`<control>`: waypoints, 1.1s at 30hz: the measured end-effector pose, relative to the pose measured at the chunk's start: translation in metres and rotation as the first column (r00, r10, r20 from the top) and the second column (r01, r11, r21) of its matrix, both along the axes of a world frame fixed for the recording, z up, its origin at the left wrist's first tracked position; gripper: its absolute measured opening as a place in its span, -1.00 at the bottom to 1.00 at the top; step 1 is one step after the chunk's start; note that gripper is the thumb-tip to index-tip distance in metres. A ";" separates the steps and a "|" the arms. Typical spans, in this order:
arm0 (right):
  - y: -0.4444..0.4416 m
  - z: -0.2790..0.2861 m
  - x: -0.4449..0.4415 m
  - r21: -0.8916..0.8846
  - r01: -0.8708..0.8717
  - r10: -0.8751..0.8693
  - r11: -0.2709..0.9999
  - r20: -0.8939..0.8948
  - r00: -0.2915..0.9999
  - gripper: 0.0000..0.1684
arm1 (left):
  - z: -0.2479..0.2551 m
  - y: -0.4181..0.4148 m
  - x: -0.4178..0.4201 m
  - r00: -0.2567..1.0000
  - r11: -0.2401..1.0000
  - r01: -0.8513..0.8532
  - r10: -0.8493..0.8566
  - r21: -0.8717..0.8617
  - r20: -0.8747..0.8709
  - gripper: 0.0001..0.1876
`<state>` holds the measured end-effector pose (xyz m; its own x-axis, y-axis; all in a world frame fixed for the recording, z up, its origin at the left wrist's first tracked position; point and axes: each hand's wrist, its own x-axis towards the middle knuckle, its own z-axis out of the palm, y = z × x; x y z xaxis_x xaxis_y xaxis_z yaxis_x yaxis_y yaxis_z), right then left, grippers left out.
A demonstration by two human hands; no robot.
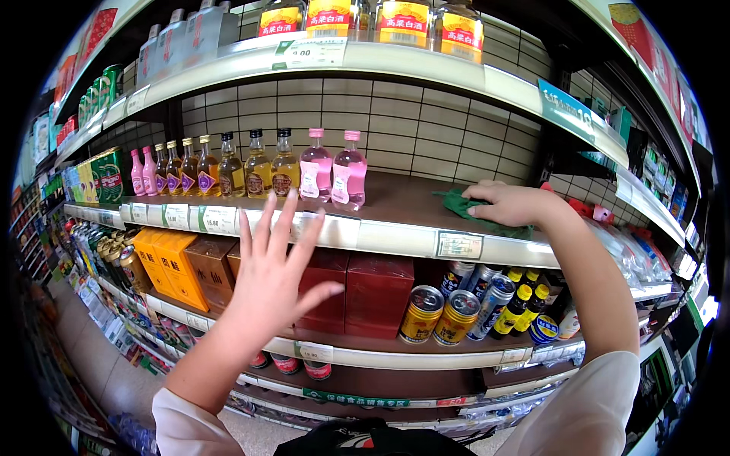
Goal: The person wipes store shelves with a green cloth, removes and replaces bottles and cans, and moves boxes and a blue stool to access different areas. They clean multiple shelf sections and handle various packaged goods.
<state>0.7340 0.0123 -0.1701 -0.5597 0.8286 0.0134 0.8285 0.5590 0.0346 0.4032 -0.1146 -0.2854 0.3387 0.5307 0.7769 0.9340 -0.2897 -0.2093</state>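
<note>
My right hand (507, 202) presses a crumpled green cloth (457, 206) onto the brown shelf board (399, 196), at the right part of the shelf. My left hand (272, 265) is held in front of the shelf's pale price rail, fingers spread, with nothing in it. Just beyond its fingertips stand two pink-capped bottles of pink drink (349, 178) and three black-capped glass bottles of amber liquor (256, 165). Farther left are several small gold-capped amber bottles (188, 170) and two slim pink bottles (149, 171). A price label (459, 244) sits on the rail below the cloth.
Overhead, another shelf edge (399, 64) carries large clear liquor bottles (404, 23). Underneath are dark red boxes (379, 296), yellow-orange boxes (185, 272), gold drink cans (422, 314) and yellow-capped bottles (530, 308). A wire grid (422, 125) backs the shelf. Plastic-wrapped goods (619, 251) lie at right.
</note>
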 end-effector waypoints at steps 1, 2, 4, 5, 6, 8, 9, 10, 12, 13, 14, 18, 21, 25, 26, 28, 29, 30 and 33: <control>0.002 -0.002 0.003 -0.005 0.005 -0.005 1.000 -0.009 1.000 -0.47 | 0.010 0.003 0.003 1.000 0.997 0.012 -0.012 0.080 0.003 -0.15; 0.004 -0.005 0.007 -0.010 0.011 -0.011 1.000 -0.018 1.000 -0.47 | 0.022 0.006 0.007 0.998 0.992 0.060 -0.063 0.114 0.023 -0.21; 0.006 -0.005 0.006 -0.008 0.003 -0.003 1.000 -0.028 1.000 -0.47 | 0.055 0.016 0.010 0.977 0.963 0.201 -0.211 0.179 0.039 -0.37; 0.003 -0.005 0.007 -0.003 0.006 -0.006 1.000 -0.024 1.000 -0.47 | 0.069 0.027 0.009 0.955 0.942 0.278 -0.292 0.190 0.047 -0.42; 0.003 -0.006 0.006 -0.004 0.005 -0.005 1.000 -0.022 1.000 -0.48 | 0.082 0.041 0.007 0.952 0.943 0.292 -0.303 0.159 0.045 -0.46; -0.002 -0.006 -0.002 -0.010 -0.012 0.012 1.000 -0.033 0.999 -0.48 | 0.102 0.058 0.002 0.949 0.947 0.307 -0.312 0.095 0.036 -0.52; -0.003 -0.005 -0.001 -0.011 -0.003 0.002 1.000 -0.035 0.999 -0.48 | 0.105 0.065 0.006 0.964 0.960 0.260 -0.263 0.103 0.022 -0.54; -0.001 -0.006 0.001 0.006 -0.006 0.006 1.000 -0.028 1.000 -0.48 | 0.106 0.072 0.012 0.976 0.970 0.216 -0.218 0.109 0.004 -0.55; 0.002 -0.010 0.005 0.038 -0.016 0.017 0.999 -0.019 1.000 -0.50 | 0.106 0.080 0.021 0.989 0.982 0.148 -0.149 0.114 0.000 -0.54; 0.002 -0.011 0.005 0.036 -0.013 0.014 0.999 -0.022 1.000 -0.50 | 0.109 0.081 0.023 0.993 0.994 0.110 -0.110 0.005 0.029 -0.55; 0.002 -0.010 0.005 0.034 -0.010 0.011 0.999 -0.025 1.000 -0.49 | 0.112 0.081 0.025 0.996 0.992 0.073 -0.068 -0.105 0.054 -0.55; 0.004 -0.011 0.007 0.039 -0.029 0.030 0.999 -0.036 0.999 -0.49 | 0.119 0.079 0.026 0.990 0.971 0.060 -0.029 -0.233 0.135 -0.71; 0.010 -0.014 0.010 0.047 -0.039 0.041 0.998 -0.055 0.998 -0.49 | 0.116 0.077 0.027 0.968 0.968 0.131 -0.078 -0.216 0.237 -0.82; 0.011 -0.014 0.008 0.043 -0.044 0.047 0.998 -0.069 0.996 -0.48 | 0.109 0.061 0.031 0.963 0.986 0.162 -0.153 -0.023 0.222 -0.83; 0.011 -0.014 0.007 0.041 -0.045 0.048 0.998 -0.071 0.996 -0.48 | 0.105 0.055 0.033 0.966 0.985 0.160 -0.169 0.061 0.197 -0.83; 0.011 -0.014 0.010 0.061 -0.048 0.053 0.997 -0.096 0.994 -0.48 | 0.096 0.035 0.042 0.954 0.950 0.225 -0.260 0.215 0.148 -0.82; 0.012 -0.015 0.011 0.069 -0.054 0.061 0.996 -0.110 0.992 -0.48 | 0.092 0.022 0.047 0.948 0.924 0.253 -0.297 0.288 0.117 -0.82; 0.011 -0.015 0.011 0.095 -0.034 0.045 0.995 -0.110 0.993 -0.49 | 0.087 0.005 0.052 0.959 0.914 0.237 -0.275 0.329 0.072 -0.83; -0.001 -0.016 0.011 0.205 0.038 -0.017 0.978 -0.102 0.995 -0.50 | 0.064 -0.035 0.064 0.883 0.922 0.316 -0.372 0.224 0.286 -0.83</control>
